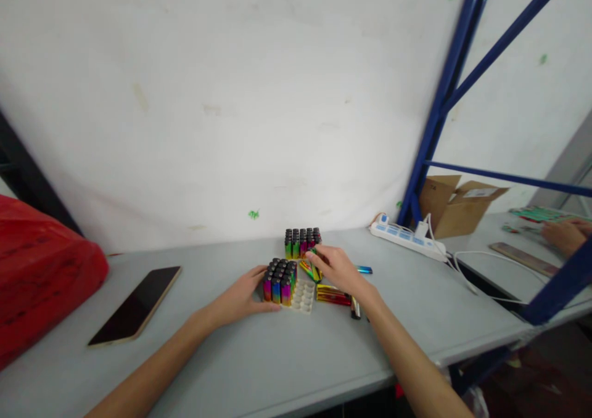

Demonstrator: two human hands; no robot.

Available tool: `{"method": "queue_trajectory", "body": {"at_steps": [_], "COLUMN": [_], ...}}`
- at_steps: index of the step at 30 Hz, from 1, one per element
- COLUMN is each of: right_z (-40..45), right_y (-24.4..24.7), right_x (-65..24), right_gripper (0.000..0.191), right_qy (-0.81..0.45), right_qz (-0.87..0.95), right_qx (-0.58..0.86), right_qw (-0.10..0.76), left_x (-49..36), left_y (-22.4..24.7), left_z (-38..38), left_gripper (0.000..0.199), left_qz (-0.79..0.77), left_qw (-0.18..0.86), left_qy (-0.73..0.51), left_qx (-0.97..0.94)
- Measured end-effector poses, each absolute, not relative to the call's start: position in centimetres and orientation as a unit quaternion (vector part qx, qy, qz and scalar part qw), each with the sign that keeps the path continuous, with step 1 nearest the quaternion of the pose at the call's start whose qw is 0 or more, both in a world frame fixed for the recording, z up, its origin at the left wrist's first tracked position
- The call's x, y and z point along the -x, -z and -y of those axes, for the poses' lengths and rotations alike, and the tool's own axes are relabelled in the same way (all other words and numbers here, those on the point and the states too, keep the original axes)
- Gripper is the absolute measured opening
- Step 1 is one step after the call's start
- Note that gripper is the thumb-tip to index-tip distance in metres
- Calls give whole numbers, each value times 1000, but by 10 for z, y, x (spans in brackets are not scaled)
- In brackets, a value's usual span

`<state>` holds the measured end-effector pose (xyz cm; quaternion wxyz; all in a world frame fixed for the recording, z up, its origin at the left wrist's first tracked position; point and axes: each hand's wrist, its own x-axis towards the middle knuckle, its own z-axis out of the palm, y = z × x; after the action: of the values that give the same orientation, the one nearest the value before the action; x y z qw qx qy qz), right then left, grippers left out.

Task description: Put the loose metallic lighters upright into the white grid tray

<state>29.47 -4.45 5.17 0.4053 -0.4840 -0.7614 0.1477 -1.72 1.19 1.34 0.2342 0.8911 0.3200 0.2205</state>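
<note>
Many standing pieces [280, 280] sit in white tray [303, 296], half-open left hand [243, 296] cups them | right hand [337, 269] curls at loose pieces [313, 273], grip I cannot tell | step: seemingly filling | next: needs exact aim

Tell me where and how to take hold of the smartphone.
Pinch the smartphone across its long edges near the middle, probably best from above with the left hand, which is nearer: it lies flat, dark face up, longer than wide.

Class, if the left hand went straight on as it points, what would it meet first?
Probably the nearer block of upright black-topped cylinders, which the left hand seems to touch.
</note>
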Motion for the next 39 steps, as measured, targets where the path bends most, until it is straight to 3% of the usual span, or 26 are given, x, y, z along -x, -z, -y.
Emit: {"method": "queue_trajectory", "body": {"at_steps": [13, 16, 19, 23, 28, 34, 37, 39], "right_z": [42, 42, 38, 32, 34, 46, 45, 41], "right_y": [-31, -32, -38, -43, -34, -25, -25, -27], "right_x": [-274, -284, -308, -339, -328, -291, -292, -298], "right_gripper": [18, 19, 16, 16, 18, 18, 10, 9], "right_qy": [-99, -118, -152, -94, -86, 8, 0, -35], "right_qz": [806, 823, 812, 760, 771, 757, 757, 750], "right_qx": [525, 500, 486, 548, 575, 633, 629, 614], "right_qw": [253, 242, 286, 336, 259, 163, 179, 243], "left_x": [19, 19, 19, 18, 18, 18, 18, 17], "left_y": [-10, -10, -10, -10, -12, -11, -12, -13], "left_z": [-15, -15, -16, -16, -14, -15, -15, -14], "left_gripper": [87, 86, 87, 87, 86, 84, 85, 84], "left_qz": [-321, -313, -311, -317, -305, -313, -311, -309], "left_qw": [238, 238, 236, 229, 236, 235, 241, 243], "left_qy": [-225, -227, -228, -231, -228, -229, -221, -219], "left_qx": [-889, -891, -892, -891, -894, -891, -892, -893]}}
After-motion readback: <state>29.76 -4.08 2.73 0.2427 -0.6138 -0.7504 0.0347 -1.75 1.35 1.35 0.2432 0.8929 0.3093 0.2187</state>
